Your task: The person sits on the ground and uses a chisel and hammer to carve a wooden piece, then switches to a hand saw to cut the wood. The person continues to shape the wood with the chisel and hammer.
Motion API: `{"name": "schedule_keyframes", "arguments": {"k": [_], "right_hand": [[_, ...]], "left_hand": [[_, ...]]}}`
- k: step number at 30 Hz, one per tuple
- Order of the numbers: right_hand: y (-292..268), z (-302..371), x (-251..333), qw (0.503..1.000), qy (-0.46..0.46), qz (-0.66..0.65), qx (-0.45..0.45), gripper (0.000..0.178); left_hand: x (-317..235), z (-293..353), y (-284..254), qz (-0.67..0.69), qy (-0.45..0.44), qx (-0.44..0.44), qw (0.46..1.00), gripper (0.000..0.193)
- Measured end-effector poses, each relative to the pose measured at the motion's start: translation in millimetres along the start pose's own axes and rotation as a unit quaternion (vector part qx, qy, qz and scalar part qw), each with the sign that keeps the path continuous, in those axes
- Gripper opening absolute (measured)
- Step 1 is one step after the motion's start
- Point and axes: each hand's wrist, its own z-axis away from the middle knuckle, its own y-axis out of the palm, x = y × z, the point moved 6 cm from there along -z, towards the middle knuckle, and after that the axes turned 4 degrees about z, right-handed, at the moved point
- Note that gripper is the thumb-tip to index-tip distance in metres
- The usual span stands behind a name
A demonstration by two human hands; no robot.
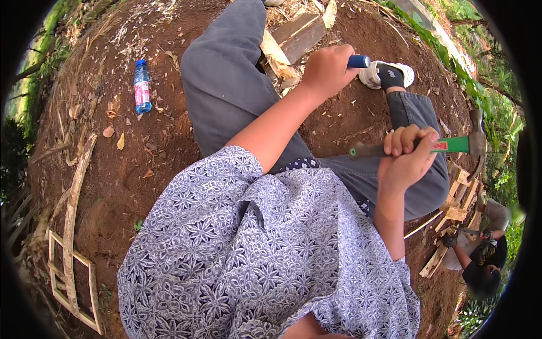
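My left hand [327, 70] is closed around a blue-handled chisel [359, 61]; only the handle's butt sticks out, and the blade is hidden behind the hand. Just beyond it, between my legs, lies a brown piece of wood [301, 37] with pale split faces. A paler cut block [278, 52] sits against it, next to my left leg. On the right, my right hand [409, 147] grips a hammer [456, 144] by its green-and-dark handle. The hammer's metal head points to the right, over my bent right leg and apart from the chisel.
A plastic bottle [142, 87] with a blue cap stands or lies on the soil at left. A wooden frame [84, 261] and a long stick [73, 209] lie at lower left. At far right, another person [480, 254] works beside wooden pieces [456, 212]. Wood chips litter the ground.
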Motion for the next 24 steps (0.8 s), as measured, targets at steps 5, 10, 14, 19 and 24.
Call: {"name": "schedule_keyframes", "arguments": {"k": [5, 10, 14, 19, 24], "right_hand": [[1.9, 6.9, -21.2, 0.942, 0.228, 0.213, 0.121, 0.030], [-1.3, 11.7, -46.6, 0.901, 0.252, 0.291, 0.201, 0.029], [3.1, 2.5, -15.8, 0.995, 0.056, 0.066, 0.056, 0.031], [-23.5, -1.6, -38.8, 0.900, 0.307, 0.255, 0.175, 0.029], [-47.9, -39.1, -18.6, 0.977, 0.213, 0.028, -0.005, 0.023]], "left_hand": [[8.1, -3.6, -4.5, -0.009, -0.009, 0.018, 1.000, 0.023], [3.6, 2.5, -1.4, 0.000, -0.006, 0.018, 1.000, 0.024], [5.1, 1.4, -0.9, 0.001, -0.010, 0.007, 1.000, 0.023], [-2.2, 12.2, 0.6, 0.000, -0.004, 0.048, 0.999, 0.022], [-14.6, 28.7, 12.6, 0.003, 0.065, 0.112, 0.992, 0.020]]}}
